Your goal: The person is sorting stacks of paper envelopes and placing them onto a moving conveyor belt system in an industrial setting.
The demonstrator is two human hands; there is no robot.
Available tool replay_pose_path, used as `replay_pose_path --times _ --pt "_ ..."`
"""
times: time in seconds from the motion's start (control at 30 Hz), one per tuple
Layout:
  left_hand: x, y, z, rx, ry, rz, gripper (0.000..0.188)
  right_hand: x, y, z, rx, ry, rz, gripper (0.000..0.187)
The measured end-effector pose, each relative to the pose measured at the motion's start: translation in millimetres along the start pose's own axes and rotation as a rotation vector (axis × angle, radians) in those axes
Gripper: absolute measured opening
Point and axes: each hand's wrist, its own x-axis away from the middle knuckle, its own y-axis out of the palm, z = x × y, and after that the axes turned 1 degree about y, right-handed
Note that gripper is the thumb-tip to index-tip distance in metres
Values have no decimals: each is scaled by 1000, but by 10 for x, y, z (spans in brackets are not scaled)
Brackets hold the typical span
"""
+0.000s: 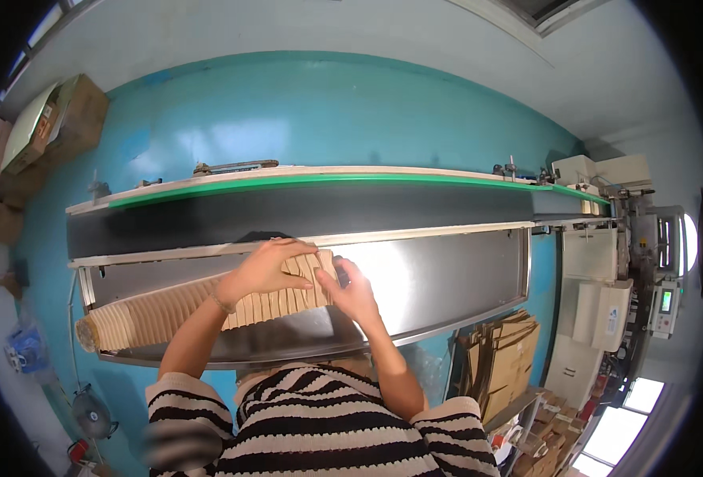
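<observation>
A long row of thin tan packets or slats (161, 306), pressed face to face like a ribbed roll, lies slantwise on the steel tray table (439, 270). What exactly the pieces are is too small to tell. Near the row's right end, my left hand (268, 270) spans the pieces, its fingers along the far edge and its thumb on top. My right hand (353, 294) closes on the end pieces, thumb on the near face and fingers around the right end. Small gaps show between some pieces under my hands. The row's left end reaches the tray's left rim.
Behind the tray runs a dark conveyor belt (328, 208) with a green rail (343, 180). Flattened cardboard (499, 358) stands at the lower right, beyond it a machine with a control panel (666, 306). Cardboard boxes (73, 119) are stacked at left, above a fan (93, 412).
</observation>
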Motion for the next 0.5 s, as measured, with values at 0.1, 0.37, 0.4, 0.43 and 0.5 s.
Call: replay_pose_path --times 0.1,0.37,0.4,0.43,0.5 --pt "-24 -40 71 24 -5 -2 62 -91 -51 365 -557 314 -152 34" --pt "-1 -132 44 -3 -86 -120 61 -482 -344 393 -781 242 81 35" --pt "-6 -109 80 0 -79 -122 61 -504 -336 455 -715 258 168 36" --pt "-16 -103 79 -48 -74 -159 65 -545 -267 505 -653 273 252 37" --pt "-37 -166 16 -102 -83 -184 69 -293 84 590 -216 -15 189 43"
